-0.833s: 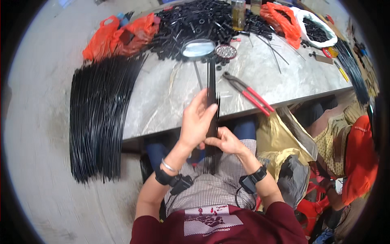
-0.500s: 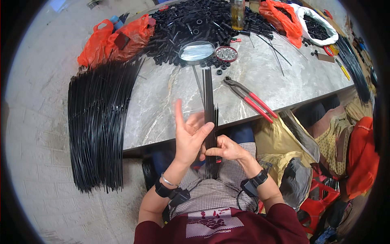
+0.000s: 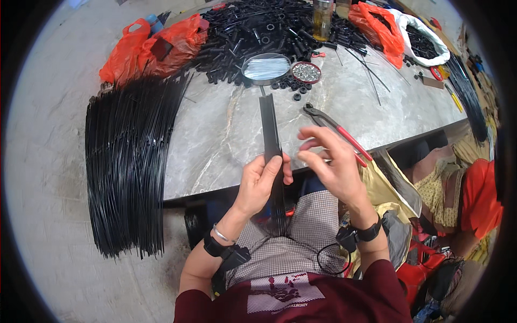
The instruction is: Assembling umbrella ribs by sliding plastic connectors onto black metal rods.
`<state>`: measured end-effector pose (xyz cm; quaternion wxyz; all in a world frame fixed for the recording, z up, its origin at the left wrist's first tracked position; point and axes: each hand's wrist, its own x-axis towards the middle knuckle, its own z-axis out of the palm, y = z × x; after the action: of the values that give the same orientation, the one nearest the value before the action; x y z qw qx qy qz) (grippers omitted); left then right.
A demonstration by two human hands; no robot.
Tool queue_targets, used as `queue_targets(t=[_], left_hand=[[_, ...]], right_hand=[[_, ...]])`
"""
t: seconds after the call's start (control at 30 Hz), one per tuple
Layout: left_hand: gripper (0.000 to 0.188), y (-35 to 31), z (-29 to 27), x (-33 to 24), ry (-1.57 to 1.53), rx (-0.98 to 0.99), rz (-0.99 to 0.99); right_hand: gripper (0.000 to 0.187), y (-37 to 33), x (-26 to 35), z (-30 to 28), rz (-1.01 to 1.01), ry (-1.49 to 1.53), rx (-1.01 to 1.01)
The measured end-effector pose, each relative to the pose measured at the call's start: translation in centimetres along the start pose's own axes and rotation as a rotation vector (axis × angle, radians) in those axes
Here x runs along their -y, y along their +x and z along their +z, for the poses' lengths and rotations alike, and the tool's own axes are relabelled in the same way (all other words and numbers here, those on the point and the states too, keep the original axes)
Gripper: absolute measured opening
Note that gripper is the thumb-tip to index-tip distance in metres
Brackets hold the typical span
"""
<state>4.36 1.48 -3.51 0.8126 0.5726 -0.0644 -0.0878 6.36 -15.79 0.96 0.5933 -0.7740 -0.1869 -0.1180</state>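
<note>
My left hand (image 3: 257, 180) is wrapped round a bundle of thin black rods (image 3: 268, 121), its thumb across the front. The bundle stands nearly upright over the table edge, its lower end between my legs. To the right, my right hand (image 3: 336, 164) is off the bundle with bent fingers spread apart and nothing visible in them. Behind that hand lie red-handled pliers (image 3: 351, 140) on the grey table (image 3: 215, 140). Beyond the bundle's top are a round clear dish (image 3: 264, 82) of thin silvery pieces and a red-rimmed dish (image 3: 307, 82) of small metal parts.
A thick sheaf of long black rods (image 3: 126, 167) hangs over the left edge. Black tubular parts (image 3: 231, 40) are heaped at the back beside red plastic bags (image 3: 172, 51), a jar (image 3: 322, 24) and a white sack (image 3: 442, 56). Yellow bags (image 3: 377, 180) lie at my right.
My right hand has let go of the bundle and moved up and right. The left hand has closed round the bundle, whose top now leans slightly left.
</note>
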Motion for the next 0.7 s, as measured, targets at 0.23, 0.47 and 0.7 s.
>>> queue_targets(t=[0.23,0.47,0.7], left_hand=[[0.026,0.2,0.0,-0.7,0.052,0.074,0.011],[0.021,-0.6,-0.1,-0.8,0.108,0.026,-0.023],[0.022,-1.2,-0.2,-0.3,-0.018,0.084,0.011]], right_hand=[[0.016,3.3,1.4,-0.7,-0.142,-0.308,0.368],[0.019,3.2,1.9,-0.9,-0.027,-0.097,0.451],[0.020,2.5,1.5,-1.0,0.022,0.032,0.449]])
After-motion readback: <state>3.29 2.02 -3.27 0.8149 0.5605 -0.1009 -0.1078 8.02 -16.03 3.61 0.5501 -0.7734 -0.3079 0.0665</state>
